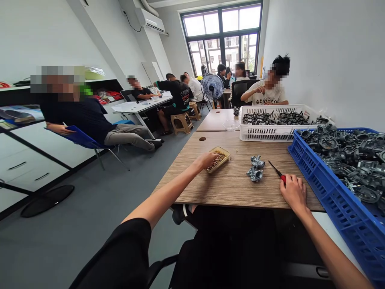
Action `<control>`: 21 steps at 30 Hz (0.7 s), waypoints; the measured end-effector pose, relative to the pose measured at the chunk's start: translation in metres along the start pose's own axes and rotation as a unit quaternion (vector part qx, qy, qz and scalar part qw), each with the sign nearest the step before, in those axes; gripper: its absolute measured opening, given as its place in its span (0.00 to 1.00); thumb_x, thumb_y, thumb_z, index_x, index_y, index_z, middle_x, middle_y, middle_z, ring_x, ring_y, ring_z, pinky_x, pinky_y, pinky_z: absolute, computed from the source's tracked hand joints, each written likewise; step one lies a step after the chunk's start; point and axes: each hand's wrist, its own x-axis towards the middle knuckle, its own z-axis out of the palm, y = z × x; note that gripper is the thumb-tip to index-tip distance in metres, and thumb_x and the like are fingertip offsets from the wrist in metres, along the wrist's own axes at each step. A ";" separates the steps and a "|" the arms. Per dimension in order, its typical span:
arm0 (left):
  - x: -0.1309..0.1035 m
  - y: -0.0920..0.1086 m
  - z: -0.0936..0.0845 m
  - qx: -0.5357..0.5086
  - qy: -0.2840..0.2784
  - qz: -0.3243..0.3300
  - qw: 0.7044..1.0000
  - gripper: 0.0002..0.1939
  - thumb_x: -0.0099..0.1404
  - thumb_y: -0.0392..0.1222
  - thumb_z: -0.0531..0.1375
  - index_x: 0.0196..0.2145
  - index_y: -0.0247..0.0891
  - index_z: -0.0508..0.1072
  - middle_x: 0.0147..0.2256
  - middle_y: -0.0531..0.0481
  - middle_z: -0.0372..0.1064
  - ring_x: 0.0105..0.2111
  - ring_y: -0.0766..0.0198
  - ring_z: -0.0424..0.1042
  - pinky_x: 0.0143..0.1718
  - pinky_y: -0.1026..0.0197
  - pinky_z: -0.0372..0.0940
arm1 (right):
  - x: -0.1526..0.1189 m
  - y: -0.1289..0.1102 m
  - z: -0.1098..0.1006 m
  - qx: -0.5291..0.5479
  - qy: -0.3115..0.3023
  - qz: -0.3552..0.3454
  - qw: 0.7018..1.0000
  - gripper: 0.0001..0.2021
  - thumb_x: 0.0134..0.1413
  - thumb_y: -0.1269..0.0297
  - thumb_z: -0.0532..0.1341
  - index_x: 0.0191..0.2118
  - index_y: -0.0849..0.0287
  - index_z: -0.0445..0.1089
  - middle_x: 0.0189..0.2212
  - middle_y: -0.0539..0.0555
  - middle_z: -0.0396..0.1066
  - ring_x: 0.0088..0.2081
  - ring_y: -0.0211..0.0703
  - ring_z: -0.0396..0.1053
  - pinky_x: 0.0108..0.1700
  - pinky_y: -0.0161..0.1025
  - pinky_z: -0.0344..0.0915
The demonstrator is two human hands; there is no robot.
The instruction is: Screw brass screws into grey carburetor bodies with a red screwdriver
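My left hand point(207, 159) reaches into a small yellowish tray point(219, 166) at the middle of the table. Its fingers are closed together over small brass-coloured parts point(220, 155), and what they pinch, if anything, is hidden. Near the right front of the table, my right hand point(294, 192) rests closed around a screwdriver point(282, 176) with a red and black handle. The dark shaft points away to the left. Between my hands lie two silver metal carburetor bodies point(255, 174), one behind the other and close together.
A blue crate point(325, 180) heaped with carburetors stands at my right. Behind it, a white basket point(267, 134) holds more. A clear shallow dish point(231, 125) sits farther back. Across the table a person point(266, 92) works. Another person point(78, 108) sits at left; a fan point(212, 86) stands beyond.
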 end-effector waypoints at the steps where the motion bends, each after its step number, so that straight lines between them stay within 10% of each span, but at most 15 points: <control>1: -0.001 -0.001 0.000 -0.002 0.001 -0.004 1.000 0.15 0.65 0.28 0.57 0.47 0.37 0.74 0.47 0.40 0.76 0.45 0.57 0.78 0.43 0.63 0.68 | 0.000 0.000 0.000 0.000 0.000 -0.001 1.000 0.14 0.69 0.62 0.51 0.49 0.62 0.71 0.49 0.63 0.72 0.49 0.55 0.66 0.44 0.46 0.57; 21: -0.004 0.001 -0.003 -0.058 0.015 -0.073 0.996 0.12 0.69 0.36 0.53 0.40 0.40 0.77 0.39 0.44 0.78 0.37 0.58 0.75 0.33 0.63 0.59 | 0.000 -0.002 -0.004 -0.005 -0.003 0.000 1.000 0.13 0.69 0.62 0.52 0.48 0.61 0.71 0.49 0.63 0.72 0.50 0.55 0.66 0.44 0.45 0.57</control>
